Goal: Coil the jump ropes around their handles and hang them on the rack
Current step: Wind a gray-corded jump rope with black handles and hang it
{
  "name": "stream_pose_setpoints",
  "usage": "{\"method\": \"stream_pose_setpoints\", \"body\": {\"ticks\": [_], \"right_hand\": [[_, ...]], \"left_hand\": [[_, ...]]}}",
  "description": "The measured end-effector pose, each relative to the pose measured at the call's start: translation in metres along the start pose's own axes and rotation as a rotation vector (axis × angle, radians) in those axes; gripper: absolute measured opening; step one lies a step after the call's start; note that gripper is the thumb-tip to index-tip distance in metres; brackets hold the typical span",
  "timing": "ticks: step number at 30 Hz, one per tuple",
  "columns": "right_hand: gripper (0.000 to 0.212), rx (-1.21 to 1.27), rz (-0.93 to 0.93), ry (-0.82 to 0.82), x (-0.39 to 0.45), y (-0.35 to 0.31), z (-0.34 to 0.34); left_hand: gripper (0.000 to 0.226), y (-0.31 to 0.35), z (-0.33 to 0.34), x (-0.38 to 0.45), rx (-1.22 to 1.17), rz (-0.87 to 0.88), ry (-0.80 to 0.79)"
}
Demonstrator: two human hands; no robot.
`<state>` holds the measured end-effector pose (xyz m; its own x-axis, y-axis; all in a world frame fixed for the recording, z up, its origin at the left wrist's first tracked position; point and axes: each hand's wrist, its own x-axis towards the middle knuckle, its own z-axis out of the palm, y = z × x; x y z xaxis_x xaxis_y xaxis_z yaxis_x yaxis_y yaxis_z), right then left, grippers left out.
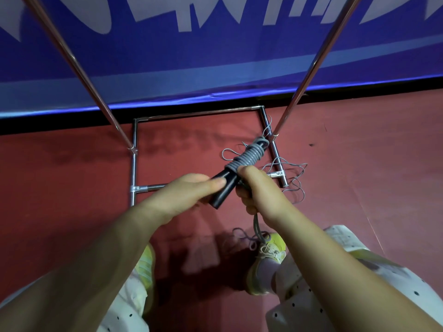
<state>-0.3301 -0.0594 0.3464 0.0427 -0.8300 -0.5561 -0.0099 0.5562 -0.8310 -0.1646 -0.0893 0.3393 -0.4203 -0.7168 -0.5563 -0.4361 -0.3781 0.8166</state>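
Between my two hands, the black handles (223, 188) sit side by side, tilted up and away from me, with grey rope (247, 157) coiled tightly round their far half. My left hand (189, 194) holds the near half, fingers laid over the top, thumb hidden. My right hand (254, 188) curls round the handles just below the coil and pinches the loose rope, which drops under that grip to the floor beside my right shoe (266, 257). Beyond both grips stands the rack (134, 173), its base on the red floor (72, 188); more loose rope lies tangled around its right foot.
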Motion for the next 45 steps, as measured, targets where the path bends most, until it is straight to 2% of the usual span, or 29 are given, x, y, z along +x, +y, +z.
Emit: {"method": "stream_pose_setpoints", "body": {"ticks": [2, 4, 6, 8, 11, 13, 15, 18, 20, 26, 29, 32, 33, 38, 40, 43, 45], "right_hand": [[0.022, 0.078, -0.055, -0.041, 0.0, 0.0, 0.0], [0.026, 0.143, -0.14, -0.085, 0.0, 0.002, 0.0], [0.033, 0.208, -0.238, -0.107, 0.0, 0.004, -0.001], [0.033, 0.216, -0.3, -0.074, 0.001, 0.005, -0.002], [0.018, 0.159, -0.276, -0.001, 0.003, 0.005, -0.003], [0.022, 0.099, -0.278, -0.007, 0.005, 0.006, -0.004], [0.031, -0.022, -0.272, -0.023, 0.005, 0.007, -0.004], [0.035, -0.249, -0.222, -0.013, 0.004, 0.009, -0.005], [0.037, -0.277, -0.186, -0.04, 0.004, 0.009, -0.004], [0.05, -0.339, -0.121, 0.046, 0.008, 0.008, -0.005], [0.052, -0.411, -0.187, 0.201, 0.006, 0.008, -0.004], [0.054, -0.447, -0.213, 0.323, 0.006, 0.009, -0.003], [0.055, -0.447, -0.212, 0.323, 0.006, 0.01, -0.002], [0.063, -0.251, -0.119, 0.119, 0.003, 0.011, 0.002], [0.066, -0.214, -0.081, 0.084, 0.002, 0.01, 0.002], [0.058, -0.179, -0.076, 0.103, 0.003, 0.009, 0.002], [0.049, -0.209, -0.11, 0.091, 0.007, 0.012, 0.001]], "left_hand": [[0.075, 0.002, 0.0, -0.002, -0.145, -0.139, -0.078], [0.089, 0.005, 0.001, -0.006, -0.341, -0.247, -0.276], [0.092, 0.008, 0.006, -0.011, -0.549, -0.272, -0.44], [0.088, 0.012, 0.011, -0.016, -0.625, -0.264, -0.477], [0.071, 0.019, 0.013, -0.019, -0.64, -0.252, -0.458], [0.065, 0.02, 0.011, -0.016, -0.562, -0.22, -0.428], [0.065, 0.019, 0.011, -0.012, -0.427, -0.163, -0.301], [0.064, 0.014, 0.01, -0.009, -0.194, -0.059, -0.009], [0.062, 0.011, 0.009, -0.007, -0.094, -0.028, 0.07], [0.058, 0.006, 0.012, -0.003, -0.011, 0.002, 0.133], [0.057, 0.004, 0.01, 0.0, 0.05, 0.009, 0.175], [0.069, 0.003, 0.005, 0.001, 0.176, 0.039, 0.212], [0.069, 0.003, 0.004, 0.001, 0.231, 0.05, 0.226], [0.032, 0.003, 0.005, 0.0, 0.414, 0.047, 0.29], [0.027, 0.002, 0.004, 0.0, 0.438, 0.052, 0.287], [0.024, 0.001, 0.002, -0.001, 0.411, 0.08, 0.262], [0.035, -0.001, 0.002, 0.0, 0.418, 0.074, 0.229]]}}
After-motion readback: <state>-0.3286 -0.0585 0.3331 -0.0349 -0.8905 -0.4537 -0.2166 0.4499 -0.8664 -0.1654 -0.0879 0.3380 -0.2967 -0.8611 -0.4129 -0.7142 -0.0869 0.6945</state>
